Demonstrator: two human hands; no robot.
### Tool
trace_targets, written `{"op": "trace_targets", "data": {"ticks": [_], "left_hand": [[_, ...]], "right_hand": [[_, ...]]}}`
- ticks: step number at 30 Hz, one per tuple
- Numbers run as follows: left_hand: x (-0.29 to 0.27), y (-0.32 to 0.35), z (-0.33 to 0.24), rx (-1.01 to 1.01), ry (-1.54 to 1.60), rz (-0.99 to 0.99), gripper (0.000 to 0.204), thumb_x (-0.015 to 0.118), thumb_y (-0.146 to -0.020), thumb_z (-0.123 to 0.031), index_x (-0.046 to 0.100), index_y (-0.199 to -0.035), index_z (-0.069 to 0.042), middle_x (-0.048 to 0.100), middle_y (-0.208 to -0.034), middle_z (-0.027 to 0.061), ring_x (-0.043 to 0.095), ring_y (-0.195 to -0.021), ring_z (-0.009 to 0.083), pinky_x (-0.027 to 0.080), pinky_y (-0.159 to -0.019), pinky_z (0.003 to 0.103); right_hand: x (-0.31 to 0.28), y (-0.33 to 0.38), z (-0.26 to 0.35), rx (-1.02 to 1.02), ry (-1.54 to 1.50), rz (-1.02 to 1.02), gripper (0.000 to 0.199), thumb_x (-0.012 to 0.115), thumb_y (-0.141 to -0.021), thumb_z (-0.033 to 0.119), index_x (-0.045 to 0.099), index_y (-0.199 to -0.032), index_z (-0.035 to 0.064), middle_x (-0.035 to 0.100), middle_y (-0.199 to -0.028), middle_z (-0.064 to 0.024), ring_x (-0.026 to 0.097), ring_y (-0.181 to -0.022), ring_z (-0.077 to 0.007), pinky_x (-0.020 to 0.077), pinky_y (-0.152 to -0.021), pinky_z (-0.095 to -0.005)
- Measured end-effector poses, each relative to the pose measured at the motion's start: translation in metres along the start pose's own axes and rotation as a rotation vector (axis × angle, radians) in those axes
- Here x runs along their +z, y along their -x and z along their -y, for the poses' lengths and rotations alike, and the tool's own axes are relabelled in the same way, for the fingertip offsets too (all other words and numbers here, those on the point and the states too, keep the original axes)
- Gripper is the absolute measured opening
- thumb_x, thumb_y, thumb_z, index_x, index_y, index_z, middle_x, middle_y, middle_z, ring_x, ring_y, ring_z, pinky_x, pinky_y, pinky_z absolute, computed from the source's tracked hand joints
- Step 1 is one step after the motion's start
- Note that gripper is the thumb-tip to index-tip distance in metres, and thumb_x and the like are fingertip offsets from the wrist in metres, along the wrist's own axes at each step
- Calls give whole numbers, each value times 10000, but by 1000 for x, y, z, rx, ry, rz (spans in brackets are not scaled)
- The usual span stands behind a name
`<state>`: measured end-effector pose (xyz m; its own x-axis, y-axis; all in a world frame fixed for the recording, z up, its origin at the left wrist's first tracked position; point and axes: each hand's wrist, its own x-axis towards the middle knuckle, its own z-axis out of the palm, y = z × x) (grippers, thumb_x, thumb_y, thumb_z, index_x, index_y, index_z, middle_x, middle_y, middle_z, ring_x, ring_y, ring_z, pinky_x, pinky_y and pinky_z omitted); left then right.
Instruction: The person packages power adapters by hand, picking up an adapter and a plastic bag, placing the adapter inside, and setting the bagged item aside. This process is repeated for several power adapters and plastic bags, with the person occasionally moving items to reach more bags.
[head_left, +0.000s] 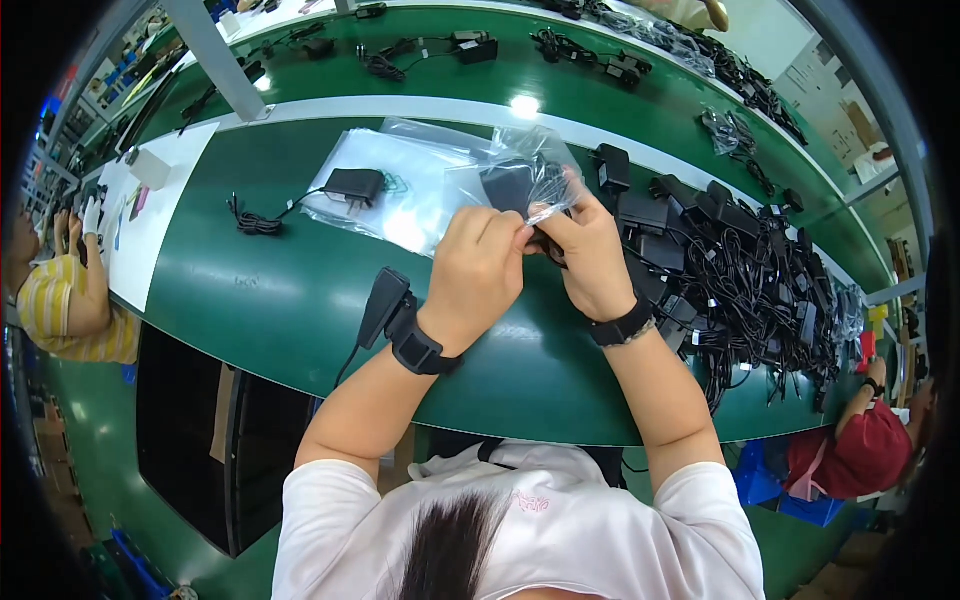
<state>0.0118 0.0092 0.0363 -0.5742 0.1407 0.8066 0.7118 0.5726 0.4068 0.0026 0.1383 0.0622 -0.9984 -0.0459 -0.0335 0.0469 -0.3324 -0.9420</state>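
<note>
Clock centred on the hands, 12 pointing away from the wearer. Near to far.

White shirt (590,520) is seen at 6. Black wristbands (625,324) are worn on both wrists; a black box (384,304) with a wire is seen beside the left one, at 8.

Left hand (482,262): fingers curled, thumb and fingertip pinched on the near edge of a clear bag (540,146). Right hand (592,248): same bag is grasped between thumb and fingers at its right side, film bunched there. Bag is held just above the green bench (260,290), mostly at 12. Black block (506,188) and some cable are seen through the film; exact fit inside can't be told.

Stack of flat clear bags (400,220) is laid at 10, partly overlapped by the held bag. Plug adapter (354,184) is rested on its left part; the coiled cord (260,222) is left on the bench at 9. Single adapter (612,166) is stood between 1 and 2. Big tangled heap of adapters and cords (745,285) is piled at 3 to 4.

Farther: white sheet (185,190) is spread at 9, striped-shirt person (70,310) seated beyond. Red-shirted person (865,450) is seen at 4. More adapters (478,48) are scattered on the far bench (330,80), 11 to 1.
</note>
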Motion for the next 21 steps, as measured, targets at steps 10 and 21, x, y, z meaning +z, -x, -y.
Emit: {"op": "trace_targets", "data": {"ticks": [10,21], "left_hand": [[-6,5,-18,-127,271,23,92,611,-767,-33,531,-805,-10,544,-727,120,519,-637,311,432,-572,362],[2,11,-31,-205,279,161,77,567,-825,-70,549,-783,-9,551,-717,143,520,-627,317,411,-565,345]], "right_hand": [[-2,-23,-1,-161,-191,328,626,565,-757,-12,322,-1333,3,504,-1183,-125,514,-1043,-185,394,-903,-270],[-2,-28,4,-46,-169,338,447,613,-806,74,463,-1217,-18,539,-993,-58,501,-793,-78,468,-651,-246]]}}
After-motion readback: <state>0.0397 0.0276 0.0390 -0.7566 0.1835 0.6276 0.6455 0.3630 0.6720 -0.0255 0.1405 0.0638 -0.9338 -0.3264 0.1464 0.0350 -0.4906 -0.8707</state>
